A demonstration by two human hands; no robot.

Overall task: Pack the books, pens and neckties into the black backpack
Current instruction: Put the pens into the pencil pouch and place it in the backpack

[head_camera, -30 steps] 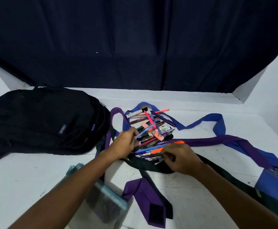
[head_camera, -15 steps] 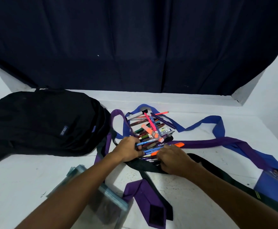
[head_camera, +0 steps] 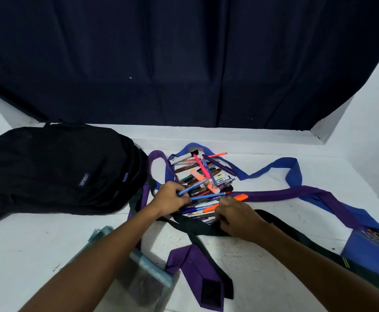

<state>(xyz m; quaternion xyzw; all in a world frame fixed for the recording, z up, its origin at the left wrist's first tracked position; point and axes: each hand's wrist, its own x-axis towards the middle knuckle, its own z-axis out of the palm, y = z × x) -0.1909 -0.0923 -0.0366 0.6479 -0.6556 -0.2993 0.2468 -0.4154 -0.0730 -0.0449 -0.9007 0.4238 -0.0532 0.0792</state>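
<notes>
Head view, and both hands are down in the pile of pens (head_camera: 203, 183), which sits near the middle of the white surface (head_camera: 26, 244), a little toward its far edge. The left hand (head_camera: 169, 200) has its fingers curled round a blue pen (head_camera: 191, 188), whose long axis runs from the hand up and away to the right. The right hand (head_camera: 235, 216) is curled at the near end of the pile, its fingertips on an orange pen (head_camera: 229, 202) that lies slanting toward the right edge; whether it truly grips that pen I cannot tell. Most pens lie with their long axes slanting toward the far right, a white marker (head_camera: 182, 156) capping the far end. The black backpack (head_camera: 55, 170) lies flat at the left side, its long axis running left to right, just beside the pile. Neckties loop round the pens: a blue necktie (head_camera: 292, 172) snakes off toward the right edge, a purple necktie (head_camera: 197, 275) points its wide end at the near edge, and a black necktie (head_camera: 193, 226) passes under the right hand. Under the left forearm lies a clear plastic pouch (head_camera: 148, 280) near the near edge.
</notes>
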